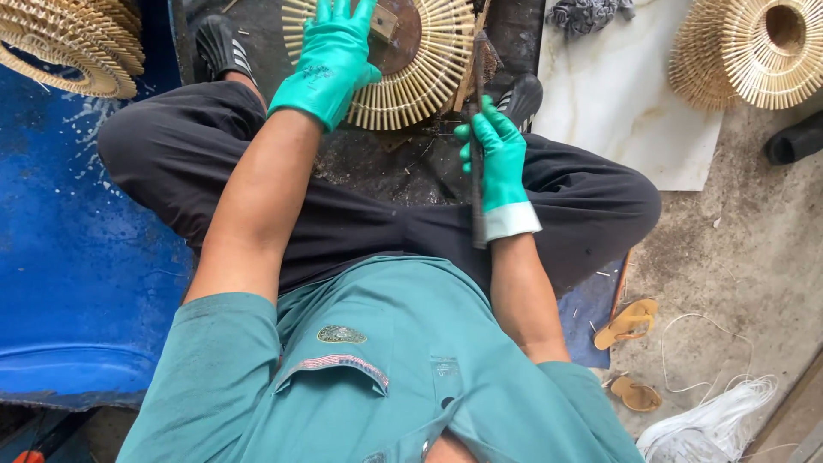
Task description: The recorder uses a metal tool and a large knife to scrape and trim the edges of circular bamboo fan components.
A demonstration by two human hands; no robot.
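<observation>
I sit cross-legged in black trousers and a teal shirt, both hands in green rubber gloves. My left hand (334,56) lies flat, fingers spread, on a round disc of radiating pale bamboo slats (433,73) with a dark brown centre, on the ground in front of me. My right hand (493,154) is closed around a long thin dark tool (477,214), held upright. Its upper end reaches the disc's right edge and its lower end sticks out below my wrist.
A large blue plastic surface (69,257) lies at my left. More bamboo slat discs sit at top left (73,39) and top right (763,47). A white marble-like slab (626,111), yellow sandals (630,321) and white cord (711,420) lie on the concrete at right.
</observation>
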